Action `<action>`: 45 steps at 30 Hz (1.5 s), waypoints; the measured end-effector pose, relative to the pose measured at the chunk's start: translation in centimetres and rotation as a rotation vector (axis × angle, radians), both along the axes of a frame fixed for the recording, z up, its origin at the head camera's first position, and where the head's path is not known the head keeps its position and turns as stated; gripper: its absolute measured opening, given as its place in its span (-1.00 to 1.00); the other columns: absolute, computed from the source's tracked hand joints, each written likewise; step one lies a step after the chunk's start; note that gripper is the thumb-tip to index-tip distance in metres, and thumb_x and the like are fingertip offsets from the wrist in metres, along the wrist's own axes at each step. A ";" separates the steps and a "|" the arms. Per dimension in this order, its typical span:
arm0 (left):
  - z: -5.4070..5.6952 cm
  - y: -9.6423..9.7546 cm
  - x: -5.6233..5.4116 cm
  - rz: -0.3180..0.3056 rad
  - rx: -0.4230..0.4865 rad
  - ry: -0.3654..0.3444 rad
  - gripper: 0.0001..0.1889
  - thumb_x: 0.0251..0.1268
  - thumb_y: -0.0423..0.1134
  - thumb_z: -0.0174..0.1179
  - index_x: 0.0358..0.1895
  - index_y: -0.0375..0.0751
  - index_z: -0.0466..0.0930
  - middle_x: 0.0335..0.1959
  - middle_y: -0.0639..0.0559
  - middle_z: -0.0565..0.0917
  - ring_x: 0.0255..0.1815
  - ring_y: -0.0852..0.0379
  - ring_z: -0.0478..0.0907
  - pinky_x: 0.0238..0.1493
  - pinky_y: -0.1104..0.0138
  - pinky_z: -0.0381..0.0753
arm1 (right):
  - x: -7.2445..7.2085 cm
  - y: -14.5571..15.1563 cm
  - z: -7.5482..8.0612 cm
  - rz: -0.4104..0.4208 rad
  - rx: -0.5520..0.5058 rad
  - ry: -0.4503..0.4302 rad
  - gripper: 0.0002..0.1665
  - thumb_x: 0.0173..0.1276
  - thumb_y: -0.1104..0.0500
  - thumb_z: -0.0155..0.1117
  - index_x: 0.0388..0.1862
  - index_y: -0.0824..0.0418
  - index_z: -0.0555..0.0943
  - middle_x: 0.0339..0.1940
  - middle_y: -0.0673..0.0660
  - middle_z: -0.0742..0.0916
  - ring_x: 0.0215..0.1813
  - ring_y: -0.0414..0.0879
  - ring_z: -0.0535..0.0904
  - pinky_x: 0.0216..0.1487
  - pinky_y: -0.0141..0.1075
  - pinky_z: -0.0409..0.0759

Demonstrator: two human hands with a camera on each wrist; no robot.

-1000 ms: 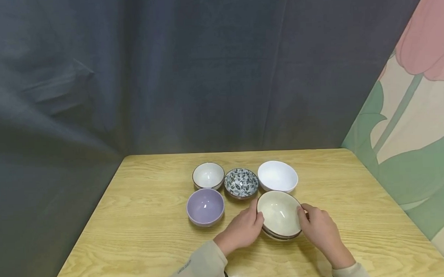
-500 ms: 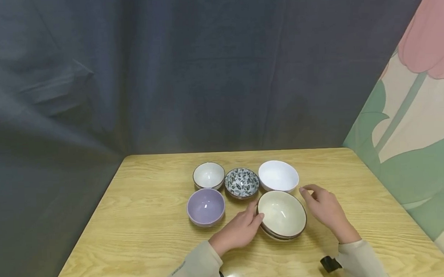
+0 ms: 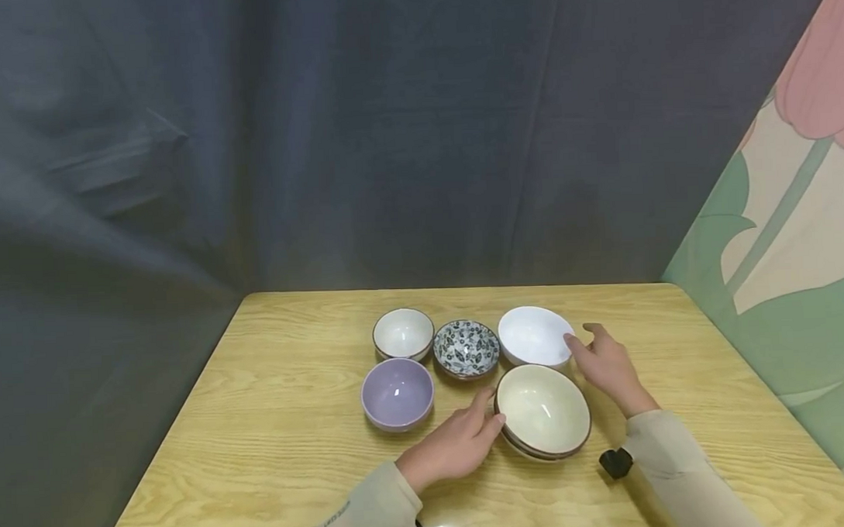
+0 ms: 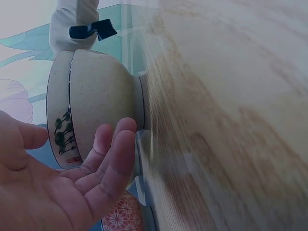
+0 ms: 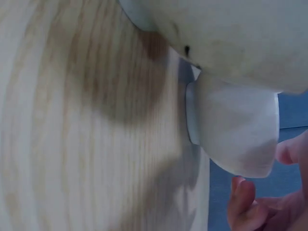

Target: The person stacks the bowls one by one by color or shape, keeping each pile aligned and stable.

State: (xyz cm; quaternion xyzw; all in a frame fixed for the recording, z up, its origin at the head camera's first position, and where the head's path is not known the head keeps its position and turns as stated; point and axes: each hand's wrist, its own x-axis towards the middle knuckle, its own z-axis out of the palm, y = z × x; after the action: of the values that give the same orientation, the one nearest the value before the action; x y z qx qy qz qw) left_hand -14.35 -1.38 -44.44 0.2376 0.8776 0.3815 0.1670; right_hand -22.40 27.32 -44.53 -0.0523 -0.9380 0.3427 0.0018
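Note:
Two cream bowls with dark rims [image 3: 543, 410], one nested in the other, stand at the front right of the group. My left hand [image 3: 456, 441] is at their left side, thumb at the rim and fingers loosely extended along the outside. The left wrist view shows a green leaf design on the upper bowl [image 4: 60, 137]. Behind the stack is a plain white bowl [image 3: 532, 337]. My right hand [image 3: 610, 369] reaches its right edge, thumb by the rim and fingers spread outside it. In the right wrist view, the white bowl's wall [image 5: 236, 125] lies just beyond thumb and fingertips.
Left of the stack stands a purple bowl [image 3: 397, 396]. Behind it are a white bowl with a dark rim [image 3: 403, 334] and a bowl with dark floral print [image 3: 465, 349]. The wooden table [image 3: 274, 424] ends at a dark curtain [image 3: 390, 140].
My right hand has let go of the cream bowls and moved back to the white bowl's right edge. My left hand stays beside the cream stack, its fingers looser.

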 end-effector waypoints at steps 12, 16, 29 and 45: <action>-0.4 0.1 0.3 0.006 0.004 -0.017 -0.33 0.61 0.17 -0.27 0.59 -0.13 0.00 0.34 -0.16 0.53 0.43 -0.10 0.37 0.43 0.03 0.33 | -1.7 0.0 -1.1 -0.039 -0.066 0.026 -0.34 0.55 0.03 -0.09 0.34 0.56 0.32 -0.22 0.43 0.69 -0.50 -0.03 0.62 -0.44 -0.23 0.60; -0.4 0.1 0.4 -0.004 0.025 -0.008 -0.33 0.62 0.14 -0.26 0.59 -0.16 0.01 0.29 -0.14 0.58 0.42 -0.07 0.39 0.43 0.06 0.32 | -1.9 0.0 -1.2 -0.009 -0.047 0.070 -0.45 0.55 0.09 -0.07 0.24 0.53 0.46 -0.40 0.29 0.71 -0.57 -0.10 0.56 -0.53 -0.28 0.54; -0.2 0.0 0.5 0.010 0.030 -0.018 -0.33 0.62 0.13 -0.25 0.59 -0.18 -0.01 0.31 -0.19 0.55 0.43 -0.10 0.37 0.44 0.02 0.32 | -1.8 0.0 -1.2 0.050 -0.044 0.087 -0.64 0.49 0.21 -0.07 -0.19 0.45 0.61 -0.63 0.12 0.62 -0.63 -0.12 0.48 -0.65 -0.31 0.50; -0.1 0.2 0.4 0.002 0.022 0.011 -0.38 0.64 0.06 -0.24 0.59 -0.15 0.01 0.35 -0.25 0.50 0.42 -0.11 0.39 0.42 0.04 0.35 | -0.5 0.8 0.0 -0.025 0.028 0.232 -0.61 0.41 0.27 -0.09 -0.59 0.33 0.56 -0.72 0.06 0.59 -0.66 -0.10 0.38 -0.64 -0.29 0.34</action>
State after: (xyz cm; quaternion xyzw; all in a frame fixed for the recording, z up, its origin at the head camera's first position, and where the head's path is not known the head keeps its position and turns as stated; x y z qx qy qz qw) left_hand -13.97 -1.15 -44.53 0.2404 0.8745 0.3900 0.1591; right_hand -22.86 28.11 -44.53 -0.0241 -0.9355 0.3331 0.1156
